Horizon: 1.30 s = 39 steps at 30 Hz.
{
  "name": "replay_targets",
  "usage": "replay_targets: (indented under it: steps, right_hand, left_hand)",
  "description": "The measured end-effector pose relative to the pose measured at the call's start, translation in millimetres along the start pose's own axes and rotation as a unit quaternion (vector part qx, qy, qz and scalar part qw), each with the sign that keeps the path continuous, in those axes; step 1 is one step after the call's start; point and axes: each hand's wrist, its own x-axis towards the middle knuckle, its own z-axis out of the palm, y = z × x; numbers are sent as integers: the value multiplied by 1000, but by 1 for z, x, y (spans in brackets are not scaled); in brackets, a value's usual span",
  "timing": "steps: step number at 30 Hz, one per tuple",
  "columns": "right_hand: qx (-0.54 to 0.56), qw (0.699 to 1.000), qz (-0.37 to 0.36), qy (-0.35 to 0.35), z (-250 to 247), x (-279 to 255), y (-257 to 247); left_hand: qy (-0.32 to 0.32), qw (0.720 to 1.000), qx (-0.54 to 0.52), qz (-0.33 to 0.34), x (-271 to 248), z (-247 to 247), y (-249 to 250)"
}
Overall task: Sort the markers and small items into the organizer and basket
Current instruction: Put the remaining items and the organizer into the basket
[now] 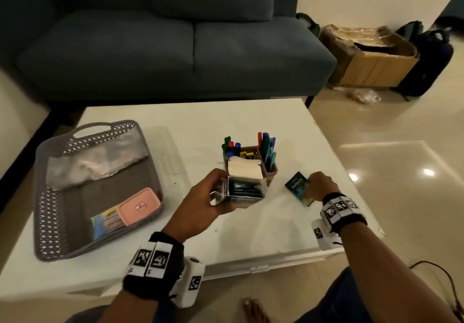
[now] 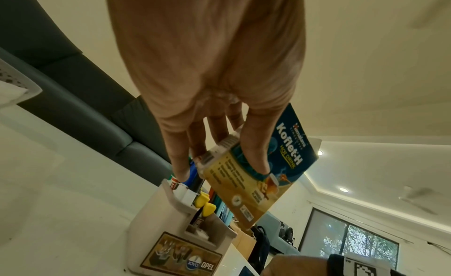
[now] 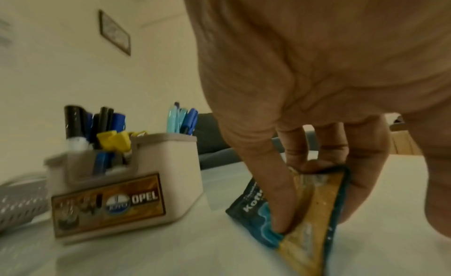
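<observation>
**Both hands busy: sachet box held up, loose sachet being picked off the surface**

Wrists with tagged bands sit closest to the head camera, near the front edge of the white surface (image 1: 251,121).

Going by size, the grey perforated basket (image 1: 50,172) lies toward the left edge, holding a silver pouch (image 1: 95,162), a pink lidded case (image 1: 139,206) and a pack of coloured strips (image 1: 106,222). The Opel desk organizer (image 1: 272,172) stands near the middle, its compartments filled with markers (image 1: 232,145) and pens (image 1: 267,146). Just in front of it the left hand (image 1: 200,207) holds an open Koflet-H sachet box (image 1: 244,190) clear of the surface, fingers on one side panel and thumb on the printed face in the left wrist view; sachets show inside. Nearer the right edge, the right hand (image 1: 322,184) bends down over a single Koflet-H sachet (image 1: 297,188), pinching it between fingers and thumb; the right wrist view shows the packet tilted, one corner on the surface.

The step in hand looks like getting this loose sachet into the box. To do it well, the pinch should sit at the sachet's sealed edge so the packet hangs straight, and the box mouth should be turned toward the right hand. Sliding it in parallel to the sachets already inside would avoid crumpling. The white flap (image 1: 244,169) rising at the box top needs to stay folded back, and the box should keep off the pens standing just behind.
</observation>
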Motion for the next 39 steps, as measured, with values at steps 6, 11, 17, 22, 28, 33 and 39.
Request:
replay_targets:
  steps: [6, 11, 17, 22, 28, 33, 39]
  right_hand:
    - [289, 905, -220, 222, -85, -88, -33]
    - [210, 856, -412, 230, -114, -182, -92]
    - [100, 864, -454, 190, -66, -189, -112]
    - [83, 878, -433, 188, -61, -181, -118]
    - [43, 879, -454, 143, -61, -170, -121]
    - [-12, 872, -469, 138, -42, -175, -133]
    - [137, 867, -460, 135, -50, -173, -122]
  left_hand:
    - [50, 997, 62, -22, 4, -5, -4]
    - [97, 991, 88, -26, 1, 0, -6]
    - [94, 990, 98, -30, -4, 0, -3]
    - [99, 989, 93, -60, -6, -8, -3]
    - [86, 988, 108, -64, -11, -14, -1]
    - [68, 986, 143, -54, -14, -11, -3]
    - [85, 989, 99, -65, -12, -11, -3]
